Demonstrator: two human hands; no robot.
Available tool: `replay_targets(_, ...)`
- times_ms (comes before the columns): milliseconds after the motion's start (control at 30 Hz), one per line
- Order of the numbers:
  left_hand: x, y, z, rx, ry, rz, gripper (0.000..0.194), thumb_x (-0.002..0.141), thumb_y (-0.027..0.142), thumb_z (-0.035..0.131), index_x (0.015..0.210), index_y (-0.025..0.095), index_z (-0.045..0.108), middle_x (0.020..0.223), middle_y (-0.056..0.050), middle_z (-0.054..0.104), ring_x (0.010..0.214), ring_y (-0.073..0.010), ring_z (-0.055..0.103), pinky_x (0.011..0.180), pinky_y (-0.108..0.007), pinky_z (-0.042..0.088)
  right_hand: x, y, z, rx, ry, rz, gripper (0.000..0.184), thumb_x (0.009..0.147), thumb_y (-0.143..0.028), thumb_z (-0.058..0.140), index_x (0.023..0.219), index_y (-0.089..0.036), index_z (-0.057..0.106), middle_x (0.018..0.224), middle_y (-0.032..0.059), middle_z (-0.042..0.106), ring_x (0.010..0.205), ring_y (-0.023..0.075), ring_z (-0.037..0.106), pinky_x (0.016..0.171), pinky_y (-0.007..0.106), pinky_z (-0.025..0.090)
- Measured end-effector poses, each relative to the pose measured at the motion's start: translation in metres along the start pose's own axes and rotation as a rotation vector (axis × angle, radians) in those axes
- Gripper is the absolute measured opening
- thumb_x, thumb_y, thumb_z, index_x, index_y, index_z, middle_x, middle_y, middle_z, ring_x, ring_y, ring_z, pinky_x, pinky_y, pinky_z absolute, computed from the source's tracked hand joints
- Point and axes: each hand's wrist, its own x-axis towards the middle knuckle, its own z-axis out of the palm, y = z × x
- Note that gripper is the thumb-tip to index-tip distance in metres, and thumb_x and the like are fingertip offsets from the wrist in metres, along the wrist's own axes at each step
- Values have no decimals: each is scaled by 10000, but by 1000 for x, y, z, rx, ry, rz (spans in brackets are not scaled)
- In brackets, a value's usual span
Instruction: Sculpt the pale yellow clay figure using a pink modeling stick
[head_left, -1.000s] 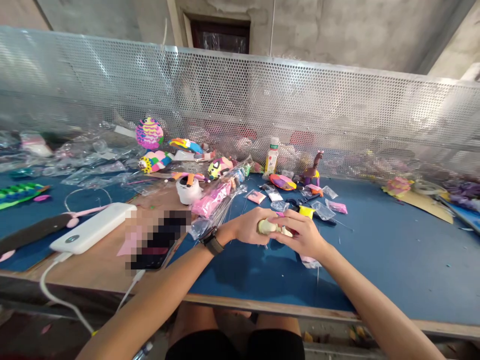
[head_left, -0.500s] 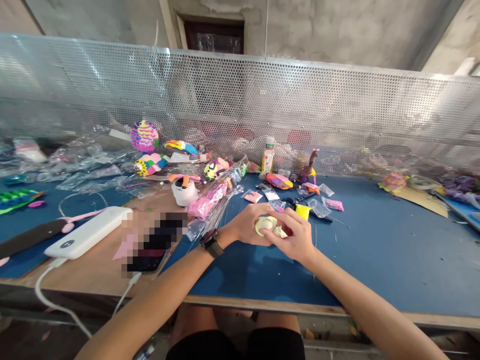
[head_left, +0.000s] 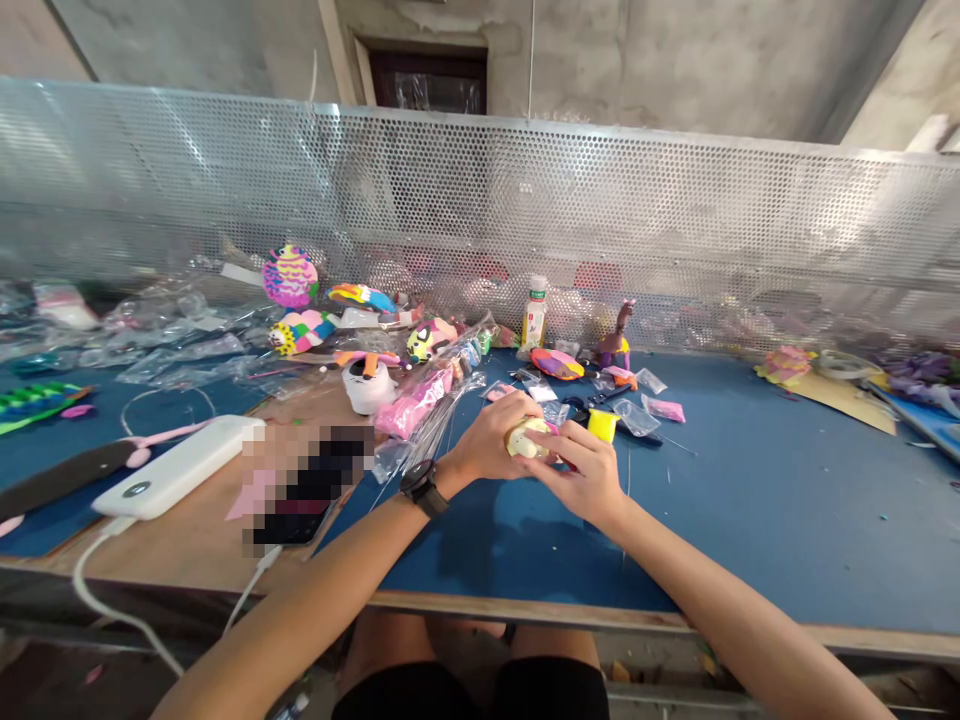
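A pale yellow clay piece (head_left: 527, 438) is held between my two hands above the blue tabletop. My left hand (head_left: 491, 440) is wrapped round its left side, a dark watch (head_left: 424, 488) on that wrist. From the right, the fingers of my right hand (head_left: 589, 470) press on the piece, and part of it is hidden behind them. Just behind my right hand lies a bright yellow packet (head_left: 602, 426). Small pink packets (head_left: 663, 409) and clear wrappers (head_left: 636, 418) are scattered beyond both hands.
At left lie a white power bank (head_left: 180, 465) and a phone (head_left: 315, 490) with cables. Colourful clay figures (head_left: 291, 275), a white tub (head_left: 369, 388) and a glue bottle (head_left: 534, 315) stand further back. A perforated metal screen (head_left: 600, 200) runs behind the table (head_left: 780, 500).
My right fingers have closed in over the pale clay, covering more of it. Both hands have shifted slightly left; the things on the table stay put.
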Motion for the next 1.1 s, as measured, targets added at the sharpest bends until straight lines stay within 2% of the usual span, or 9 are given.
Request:
replay_targets(100,-1,-3,-1,10,-31,10,273,902,410,726,1014,231,552,933,-44,669,871,-213,651,852,-388,566,2,1,-2,-10,-22,-34,170,1000,-335,747,1045,-194,830,776,37,711,612,123,671,584,223,525)
replay_targets(233,-3,-5,-1,16,-68,-35,250,914,390,690,1061,232,566,995,-56,702,912,-218,675,853,-386,572,4,1,-4,-66,-34,-11,215,983,-406,761,1039,-209,829,770,31,723,601,118,662,566,223,510)
replay_targets(367,-4,-6,0,62,-74,-86,225,913,376,662,1056,228,570,951,-48,706,850,-207,673,826,-375,571,6,-3,-2,-80,-6,19,162,994,-338,741,1017,-204,829,753,28,710,598,117,647,557,226,491)
replay_targets(533,-1,-6,-1,71,-75,-54,222,927,381,660,1053,224,565,961,-59,716,888,-219,689,859,-390,570,7,-6,0,-77,21,52,163,989,-348,744,1019,-209,823,721,15,675,580,115,610,549,225,479)
replay_targets(733,2,-4,-6,42,-124,-39,224,897,421,623,1015,231,606,935,-53,750,869,-246,699,997,-491,519,8,-8,-2,-65,53,7,154,976,-329,746,1031,-193,795,708,4,648,538,108,556,515,231,453)
replay_targets(833,4,-1,-12,-8,-159,-24,261,847,451,635,980,227,638,899,-50,765,821,-251,712,1034,-514,503,8,-6,-6,-1,9,-40,163,961,-291,750,1090,-196,784,732,5,648,534,108,530,514,236,448)
replay_targets(967,8,7,-19,-139,-268,-32,254,760,436,719,887,220,675,805,-26,767,693,-214,697,960,-451,551,11,-1,-14,170,-86,-59,189,952,-303,775,1116,-210,779,698,-16,604,531,112,474,520,247,446)
replay_targets(1100,8,15,-18,-273,-313,-43,273,752,447,813,856,225,694,743,30,766,669,-179,718,1081,-448,516,17,0,-21,320,-163,-58,149,956,-336,800,1038,-212,791,728,-8,642,534,101,455,503,241,433)
